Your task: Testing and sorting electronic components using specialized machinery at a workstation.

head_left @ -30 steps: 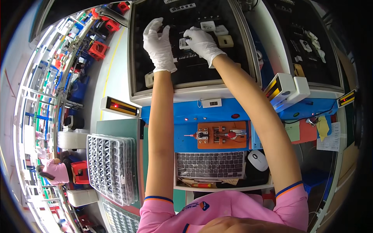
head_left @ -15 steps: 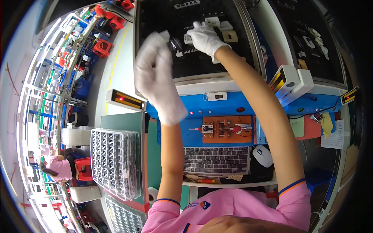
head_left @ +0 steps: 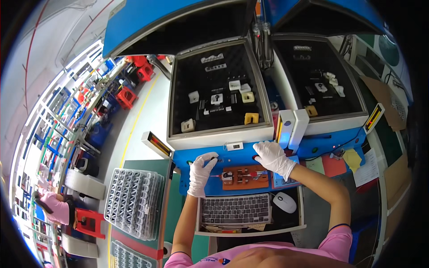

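Note:
My left hand [head_left: 202,173], in a white glove, is in front of the blue panel at the left. Its thumb and fingers curl together, and a small dark piece [head_left: 215,156] shows at their tips; its kind cannot be made out. My gloved right hand [head_left: 273,157] rests against the panel near a red button [head_left: 255,157], fingers bent, thumb apart, nothing visible in it. Beyond them stands an uncovered black-lined test box [head_left: 192,76], its lid raised. Inside, a white holder [head_left: 216,99] has a dark part in it, among several white and yellow blocks.
An orange fixture [head_left: 252,184] sits between my hands, above a keyboard [head_left: 234,210] and a white mouse [head_left: 284,203]. Stacked clear trays [head_left: 134,203] stand at left. A second lined box [head_left: 330,62] is at right. Sensor bars [head_left: 156,144] flank the boxes. A person [head_left: 56,207] sits far left.
Both hands have come out of the box and back to the blue panel. The view has tilted up, bringing the raised lids into sight.

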A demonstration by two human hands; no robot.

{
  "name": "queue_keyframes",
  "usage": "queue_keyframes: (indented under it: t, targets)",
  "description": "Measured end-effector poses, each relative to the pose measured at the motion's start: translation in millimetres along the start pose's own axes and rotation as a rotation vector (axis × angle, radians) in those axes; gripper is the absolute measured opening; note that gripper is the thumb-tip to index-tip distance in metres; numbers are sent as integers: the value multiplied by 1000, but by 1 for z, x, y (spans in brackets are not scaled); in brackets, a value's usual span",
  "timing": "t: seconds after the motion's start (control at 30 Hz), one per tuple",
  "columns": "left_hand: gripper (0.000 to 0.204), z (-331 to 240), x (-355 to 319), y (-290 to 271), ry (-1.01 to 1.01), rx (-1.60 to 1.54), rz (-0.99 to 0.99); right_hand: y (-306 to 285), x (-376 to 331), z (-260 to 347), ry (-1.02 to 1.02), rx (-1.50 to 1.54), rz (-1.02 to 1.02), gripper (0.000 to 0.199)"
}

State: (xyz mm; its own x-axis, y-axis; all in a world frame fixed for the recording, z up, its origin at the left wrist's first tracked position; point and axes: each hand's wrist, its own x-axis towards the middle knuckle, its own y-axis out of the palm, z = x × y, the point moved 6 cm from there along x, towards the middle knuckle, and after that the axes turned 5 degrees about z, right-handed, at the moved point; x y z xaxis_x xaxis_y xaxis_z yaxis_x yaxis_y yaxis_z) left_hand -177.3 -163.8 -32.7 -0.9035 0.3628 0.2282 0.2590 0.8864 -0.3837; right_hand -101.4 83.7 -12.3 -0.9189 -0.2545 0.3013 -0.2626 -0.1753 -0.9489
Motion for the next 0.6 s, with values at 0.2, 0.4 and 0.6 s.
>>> queue_keyframes:
  t: [0.2,0.4,0.6]
  targets:
    - [21,1,0,-9,45,107,55,16,3,-6,-7,64,-62,33]
    - [19,10,-7,-24,-66,-106,-5,23,1,14,-49,43,-11,28]
    - [32,-19,-65,-11,-44,-353,-150,37,-41,63,-347,392,53,33]
